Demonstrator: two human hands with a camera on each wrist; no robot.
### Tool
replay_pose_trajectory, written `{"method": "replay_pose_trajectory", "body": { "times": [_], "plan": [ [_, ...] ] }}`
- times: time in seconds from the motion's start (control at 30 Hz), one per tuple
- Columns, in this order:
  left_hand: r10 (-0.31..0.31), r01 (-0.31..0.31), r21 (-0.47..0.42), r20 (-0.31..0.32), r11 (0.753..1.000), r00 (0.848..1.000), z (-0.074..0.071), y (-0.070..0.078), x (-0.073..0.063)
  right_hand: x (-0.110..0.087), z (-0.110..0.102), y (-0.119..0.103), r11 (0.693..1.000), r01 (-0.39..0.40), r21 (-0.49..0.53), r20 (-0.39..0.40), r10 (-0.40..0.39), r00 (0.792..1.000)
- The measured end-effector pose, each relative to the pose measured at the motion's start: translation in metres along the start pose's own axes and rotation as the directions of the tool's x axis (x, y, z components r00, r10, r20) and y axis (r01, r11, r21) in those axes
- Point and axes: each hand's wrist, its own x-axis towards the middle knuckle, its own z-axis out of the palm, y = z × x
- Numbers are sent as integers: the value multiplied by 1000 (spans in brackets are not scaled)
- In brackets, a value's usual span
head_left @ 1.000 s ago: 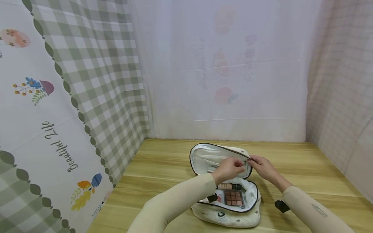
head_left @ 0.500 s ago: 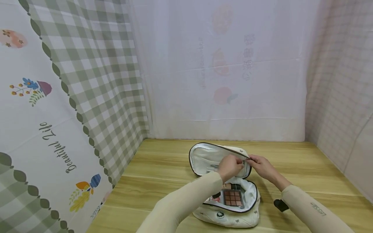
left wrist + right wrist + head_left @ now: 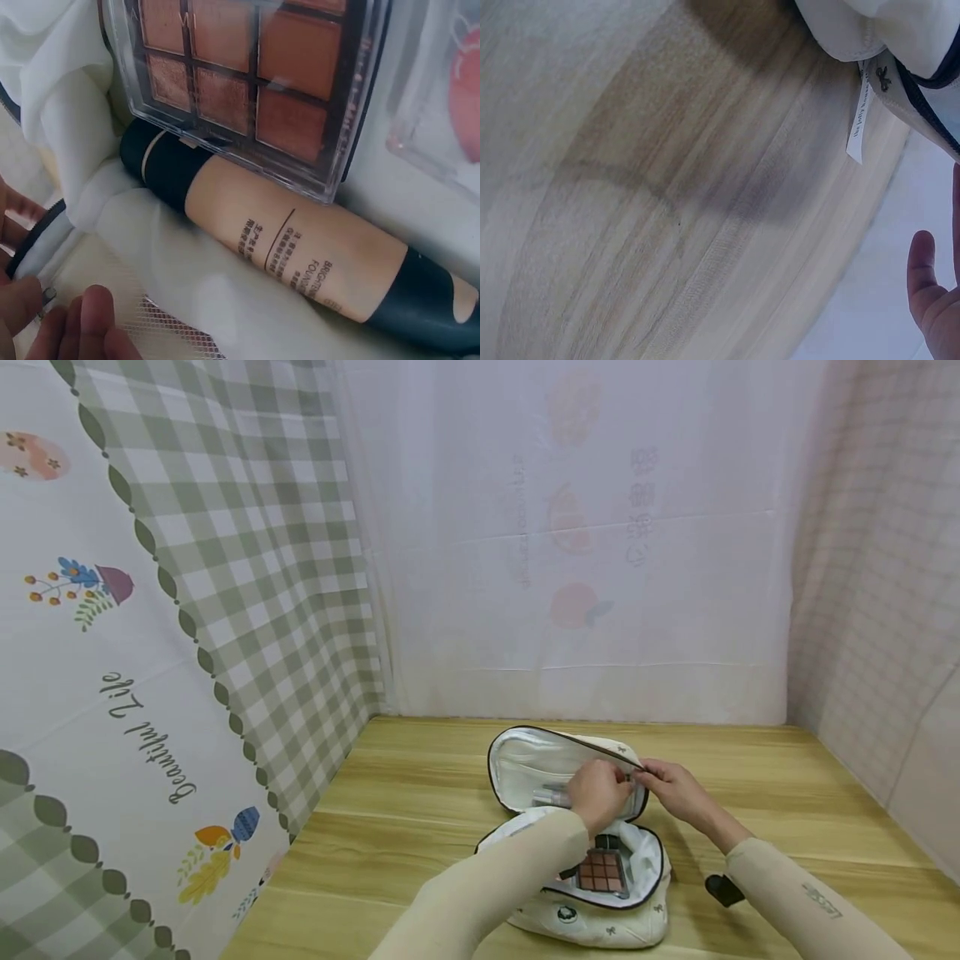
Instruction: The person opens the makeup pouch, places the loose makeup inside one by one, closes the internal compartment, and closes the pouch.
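A cream makeup bag (image 3: pixel 622 931) lies unzipped, its lid (image 3: pixel 517 758) raised at the back. My left hand (image 3: pixel 600 795) reaches across the lid's inside to its right end. In the left wrist view, its thumb and fingers pinch a small metal zipper pull (image 3: pixel 49 295) near a mesh panel (image 3: pixel 176 322). My right hand (image 3: pixel 678 789) grips the lid's dark-edged right corner. Inside the bag lie an eyeshadow palette (image 3: pixel 225 67) and a foundation tube (image 3: pixel 289 240) with black ends. Clear tubes (image 3: pixel 551 797) show in the lid beside my left hand. My left sleeve hides the bag's left part.
The bag stands on a wood-grain table (image 3: pixel 420 827). A checked cloth (image 3: pixel 277 568) hangs on the left, and a pale curtain (image 3: pixel 465 635) behind. A white tag (image 3: pixel 859 124) dangles from the bag. A clear case with something pink (image 3: pixel 469 90) lies by the palette.
My left hand has shifted slightly right along the lid's inside, its fingers closing near the right corner. The clear tubes in the lid show more. My right hand stays at the corner.
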Motion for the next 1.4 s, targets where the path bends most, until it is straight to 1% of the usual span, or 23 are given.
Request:
{"method": "replay_pose_trajectory", "body": {
  "times": [0.1, 0.4, 0.7, 0.8, 0.9, 1.1, 1.23, 1.4],
  "plan": [
    [-2, 2, 7, -14, 1000, 1000, 3, -1, 0, 0, 0, 0, 1000, -12, 0, -5, 12, 1000],
    [26, -25, 15, -45, 1000, 999, 5, -2, 0, -1, 2, 1, 1000, 6, -12, -23, -7, 1000],
    [61, -55, 79, -82, 995, 995, 10, 1, 0, 1, 3, 3, 1000, 6, -30, -38, -7, 999],
    [71, -64, 84, -92, 994, 993, 10, 0, 0, 1, 4, 2, 1000, 7, -25, -42, -8, 999],
    [58, -54, 50, -94, 997, 994, 10, -1, 1, 2, 4, 1, 1000, 12, -12, -42, -13, 999],
    [13, -16, -69, -44, 997, 999, 4, -3, 1, 3, 5, 1, 1000, 14, -5, -49, -15, 999],
    [2, -5, -145, -17, 989, 1000, 3, -6, 1, 3, 5, 2, 1000, 27, -4, -51, -27, 998],
    [-6, 4, -234, -6, 972, 1000, 4, -8, 2, 4, 5, 3, 999, 34, -9, -59, -35, 998]
  ]
}}
